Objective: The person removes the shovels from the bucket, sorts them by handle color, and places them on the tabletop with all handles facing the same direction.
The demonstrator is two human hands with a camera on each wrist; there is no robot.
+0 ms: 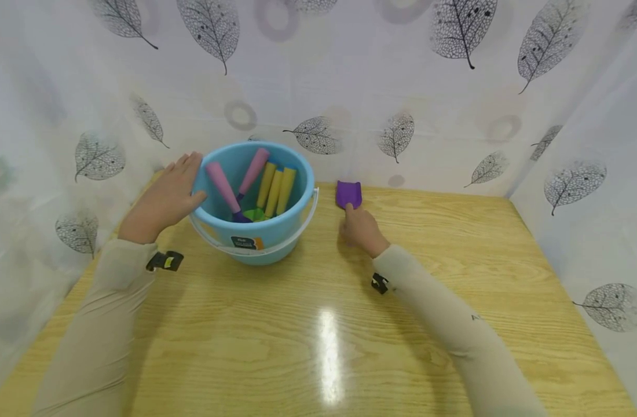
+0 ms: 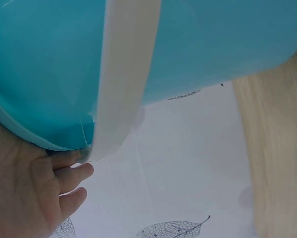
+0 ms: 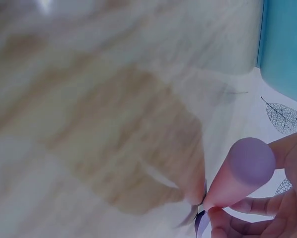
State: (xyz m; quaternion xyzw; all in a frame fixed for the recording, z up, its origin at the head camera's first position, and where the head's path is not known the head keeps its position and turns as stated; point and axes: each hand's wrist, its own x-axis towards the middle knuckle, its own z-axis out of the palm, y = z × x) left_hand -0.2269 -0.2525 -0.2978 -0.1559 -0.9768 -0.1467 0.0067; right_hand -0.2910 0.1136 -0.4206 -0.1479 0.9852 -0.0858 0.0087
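My right hand [image 1: 363,230] grips a toy shovel by its pink handle [image 3: 243,171], low over the table. The shovel's purple scoop [image 1: 348,194] points toward the back curtain. On the left stands a light blue bucket [image 1: 266,255], upright, with its white carrying handle [image 1: 303,229] hanging down in front. My left hand [image 1: 164,197] rests against the bucket's left rim with fingers extended; in the left wrist view the fingertips [image 2: 75,201] lie at the rim. Inside the bucket are pink-handled tools [image 1: 223,188], several yellow handles [image 1: 274,191] and a green piece [image 1: 255,215].
The wood-grain table [image 1: 266,347] reaches to a white curtain [image 1: 329,87] printed with grey leaves, at the back and both sides. Light reflects off the table's middle. A small black clip-like device [image 1: 164,260] shows at the left wrist, another [image 1: 379,283] at the right.
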